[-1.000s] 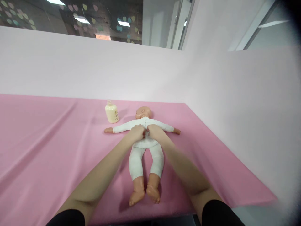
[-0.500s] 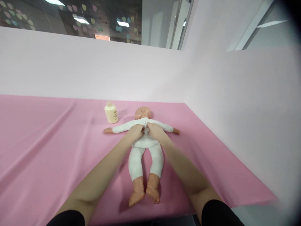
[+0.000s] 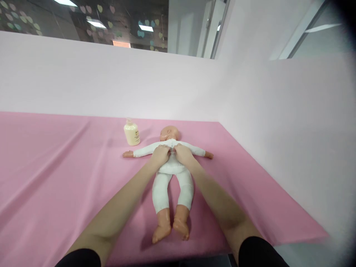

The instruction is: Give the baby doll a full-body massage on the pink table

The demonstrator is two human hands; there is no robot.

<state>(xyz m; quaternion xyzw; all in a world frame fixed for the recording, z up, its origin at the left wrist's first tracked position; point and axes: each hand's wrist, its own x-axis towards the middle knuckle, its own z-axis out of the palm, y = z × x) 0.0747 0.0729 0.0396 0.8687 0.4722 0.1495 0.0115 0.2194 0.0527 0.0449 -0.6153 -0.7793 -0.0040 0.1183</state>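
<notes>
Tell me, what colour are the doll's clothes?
White: the doll's clothes show plainly in the head view.

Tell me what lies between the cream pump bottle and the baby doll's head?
Only bare pink cloth, in the head view; cream pump bottle and doll's head stand apart.

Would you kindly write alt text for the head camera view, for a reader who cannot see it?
Two bare hands, the left hand and right hand, meet on the chest of a baby doll in white clothes, lying face up with arms spread on a pink sheet. A cream pump bottle stands beside the doll's head.
</notes>
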